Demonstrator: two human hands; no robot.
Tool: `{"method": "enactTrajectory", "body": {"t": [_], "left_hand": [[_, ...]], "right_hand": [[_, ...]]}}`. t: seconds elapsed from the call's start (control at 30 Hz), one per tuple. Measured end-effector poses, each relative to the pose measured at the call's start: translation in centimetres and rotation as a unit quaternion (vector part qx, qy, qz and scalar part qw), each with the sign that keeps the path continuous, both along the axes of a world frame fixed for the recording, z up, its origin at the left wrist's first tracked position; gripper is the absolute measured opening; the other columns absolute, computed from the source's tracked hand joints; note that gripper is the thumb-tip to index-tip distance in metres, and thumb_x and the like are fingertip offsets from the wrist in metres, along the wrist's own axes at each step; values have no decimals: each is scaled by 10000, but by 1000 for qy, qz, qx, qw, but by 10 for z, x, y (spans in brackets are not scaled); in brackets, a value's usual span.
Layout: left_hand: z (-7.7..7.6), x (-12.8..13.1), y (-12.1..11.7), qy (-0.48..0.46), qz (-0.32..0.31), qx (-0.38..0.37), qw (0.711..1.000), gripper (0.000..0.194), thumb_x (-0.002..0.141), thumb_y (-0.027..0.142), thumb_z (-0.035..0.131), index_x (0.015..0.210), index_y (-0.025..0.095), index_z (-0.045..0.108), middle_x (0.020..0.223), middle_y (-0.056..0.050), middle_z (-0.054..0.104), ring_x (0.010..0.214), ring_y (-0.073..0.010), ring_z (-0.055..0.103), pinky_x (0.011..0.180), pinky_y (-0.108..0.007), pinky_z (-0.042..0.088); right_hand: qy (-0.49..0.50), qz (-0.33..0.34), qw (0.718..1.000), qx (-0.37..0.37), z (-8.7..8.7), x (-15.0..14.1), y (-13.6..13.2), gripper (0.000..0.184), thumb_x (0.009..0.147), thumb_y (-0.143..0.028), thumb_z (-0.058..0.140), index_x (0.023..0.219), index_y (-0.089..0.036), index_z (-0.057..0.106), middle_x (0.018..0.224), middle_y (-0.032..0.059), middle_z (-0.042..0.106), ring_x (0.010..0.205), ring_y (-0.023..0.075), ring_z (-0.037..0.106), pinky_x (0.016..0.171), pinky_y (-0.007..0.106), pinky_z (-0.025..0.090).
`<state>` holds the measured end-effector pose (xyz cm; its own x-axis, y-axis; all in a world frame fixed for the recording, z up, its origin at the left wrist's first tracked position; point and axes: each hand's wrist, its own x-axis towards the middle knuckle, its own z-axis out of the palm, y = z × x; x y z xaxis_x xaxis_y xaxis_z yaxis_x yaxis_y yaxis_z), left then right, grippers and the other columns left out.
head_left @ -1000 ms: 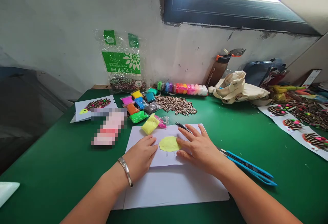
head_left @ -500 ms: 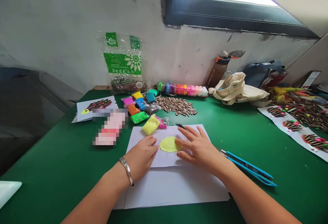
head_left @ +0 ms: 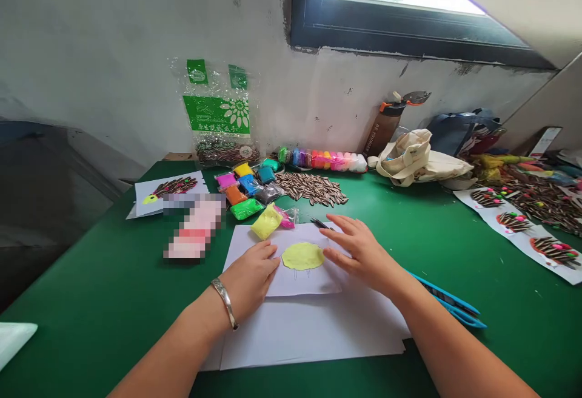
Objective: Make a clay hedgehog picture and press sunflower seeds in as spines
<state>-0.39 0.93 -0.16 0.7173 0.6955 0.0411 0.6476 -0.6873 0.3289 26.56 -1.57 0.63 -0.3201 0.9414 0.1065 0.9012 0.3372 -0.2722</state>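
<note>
A flat, wavy-edged oval of yellow modelling clay [head_left: 303,256] lies on a white sheet of paper [head_left: 282,287], with pencilled legs drawn below it. My left hand [head_left: 252,276], a silver bangle on its wrist, lies on the sheet just left of the clay with its fingers stretched out. To the right of the oval is my right hand [head_left: 359,255], fingers spread and nothing in them, its fingertips close to the clay's edge. A dark pen [head_left: 321,224] lies partly hidden behind the right hand. Beyond the sheet sits a packet of yellow clay [head_left: 266,222].
Coloured clay packets [head_left: 245,185] and a pile of sunflower seeds [head_left: 311,188] lie behind the paper. Blue tweezers [head_left: 459,310] are beside my right forearm. A bottle [head_left: 385,125] and cloth bag [head_left: 416,158] stand by the wall; seed-decorated cards [head_left: 513,222] lie right.
My right hand has lifted off the yellow clay and shifted right, uncovering the oval's right side. My left hand stays in place. The view has shifted slightly.
</note>
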Motion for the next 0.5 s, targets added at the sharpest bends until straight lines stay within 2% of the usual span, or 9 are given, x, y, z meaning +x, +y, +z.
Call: {"method": "enactTrajectory", "body": {"t": [0.17,0.3,0.5], "left_hand": [[0,-1,0,-3,-1,3,1000,291,907,107,448,1053,145,697,1229,-153,618,1232,-295,511,1031,-448,467],[1,0,0,8,-3,6,1000,300,912,115,440,1078,141,689,1243,-158,610,1244,-297,501,1035,-448,463],[5,1,0,27,-5,4,1000,308,911,102,435,1080,131,690,1244,-163,610,1242,-305,504,1026,-451,470]], "right_hand": [[-18,23,1000,-8,-2,-1,-1,316,927,-391,476,1184,-314,644,1404,64,502,1289,317,413,1033,613,298],[-34,43,998,-26,-3,-10,-3,295,912,-379,493,1143,-302,659,1385,53,523,1294,321,401,1022,588,321],[-65,31,997,-17,2,-10,-4,273,911,-382,498,1113,-313,668,1401,48,508,1312,338,381,1044,649,230]]}}
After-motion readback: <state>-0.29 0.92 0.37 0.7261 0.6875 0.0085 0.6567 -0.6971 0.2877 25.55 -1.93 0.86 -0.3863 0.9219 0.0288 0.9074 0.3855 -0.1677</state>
